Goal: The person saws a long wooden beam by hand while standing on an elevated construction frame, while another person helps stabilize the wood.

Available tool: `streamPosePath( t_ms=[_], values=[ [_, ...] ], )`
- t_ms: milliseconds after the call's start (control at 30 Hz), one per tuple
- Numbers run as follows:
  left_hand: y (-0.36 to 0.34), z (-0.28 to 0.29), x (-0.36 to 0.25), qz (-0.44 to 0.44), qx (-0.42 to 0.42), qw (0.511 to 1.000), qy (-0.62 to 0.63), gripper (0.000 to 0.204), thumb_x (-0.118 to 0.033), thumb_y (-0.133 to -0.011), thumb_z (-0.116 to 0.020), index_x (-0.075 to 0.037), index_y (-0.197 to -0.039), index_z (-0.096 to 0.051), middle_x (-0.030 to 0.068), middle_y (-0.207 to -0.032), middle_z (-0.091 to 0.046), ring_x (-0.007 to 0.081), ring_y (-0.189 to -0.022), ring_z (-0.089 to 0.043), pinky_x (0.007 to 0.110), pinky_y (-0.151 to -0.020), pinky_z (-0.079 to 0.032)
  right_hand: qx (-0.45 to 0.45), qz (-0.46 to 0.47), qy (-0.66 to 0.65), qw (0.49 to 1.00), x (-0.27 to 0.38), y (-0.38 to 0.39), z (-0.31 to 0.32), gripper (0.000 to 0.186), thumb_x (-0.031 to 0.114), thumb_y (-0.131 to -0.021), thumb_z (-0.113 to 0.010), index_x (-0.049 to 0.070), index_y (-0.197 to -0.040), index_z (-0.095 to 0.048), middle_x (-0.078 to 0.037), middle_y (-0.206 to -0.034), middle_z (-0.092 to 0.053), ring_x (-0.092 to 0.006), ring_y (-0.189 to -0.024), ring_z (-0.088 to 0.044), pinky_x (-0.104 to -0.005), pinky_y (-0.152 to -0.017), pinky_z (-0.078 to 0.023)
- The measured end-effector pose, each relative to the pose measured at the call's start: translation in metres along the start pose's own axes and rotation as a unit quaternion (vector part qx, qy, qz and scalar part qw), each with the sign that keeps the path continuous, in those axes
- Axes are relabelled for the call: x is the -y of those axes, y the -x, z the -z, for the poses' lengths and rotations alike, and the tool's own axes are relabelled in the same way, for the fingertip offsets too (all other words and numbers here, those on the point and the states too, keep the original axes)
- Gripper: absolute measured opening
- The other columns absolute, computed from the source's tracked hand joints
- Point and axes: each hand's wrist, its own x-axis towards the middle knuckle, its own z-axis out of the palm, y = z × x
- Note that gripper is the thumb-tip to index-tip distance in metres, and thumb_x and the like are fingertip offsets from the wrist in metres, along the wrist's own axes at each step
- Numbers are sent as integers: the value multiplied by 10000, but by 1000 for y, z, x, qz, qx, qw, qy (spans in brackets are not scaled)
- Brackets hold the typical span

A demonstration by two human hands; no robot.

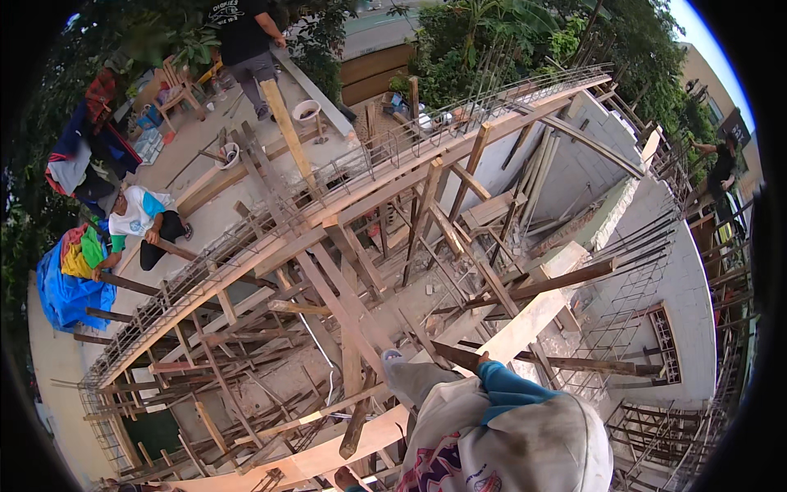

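Observation:
I look down from high up into timber scaffolding. My right hand [484, 360], on a blue-sleeved arm, grips the end of a dark wooden batten [455, 355] that points left above a pale plank [525, 316]. My left hand [344, 477] shows only partly at the lower edge, beside a curved pale plank [328, 451]; its fingers are not clear. My grey-trousered leg and shoe [392, 357] reach out over the props. My white printed shirt fills the lower middle.
A long curved wooden form with a steel bar cage [270, 238] crosses the scene on many slanted props. A person in a white and teal shirt [138, 217] crouches at left, another stands at top [246, 41], a third at right [721, 164]. Grey block walls [689, 287] and a blue tarp [65, 287] are also in view.

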Motion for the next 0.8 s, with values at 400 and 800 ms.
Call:
streamPosePath(
  t_ms=[400, 800],
  values=[
    [-28, -41, -144, -439, 67, 707, -550, 205, -234, -812, -540, -81, -840, -674, 142, -858, -669, 306, -862, -632, 409, -751, -493, -84, -33, -93, 992, 9, 42, 0, 458, 195, -777, -688, 44, -1153, -476, -248, -1060, -619, -408, -1005, -621, -460, -867, -517],
    [-45, -79, -311, -429, 96, 788, -432, 298, -323, -810, -601, -46, -800, -709, 163, -755, -680, 309, -749, -651, 391, -704, -496, -73, -167, -77, 980, 30, 29, 4, 652, 344, -725, -765, 57, -1212, -441, -225, -1167, -596, -391, -1086, -590, -447, -926, -493]
  ],
)
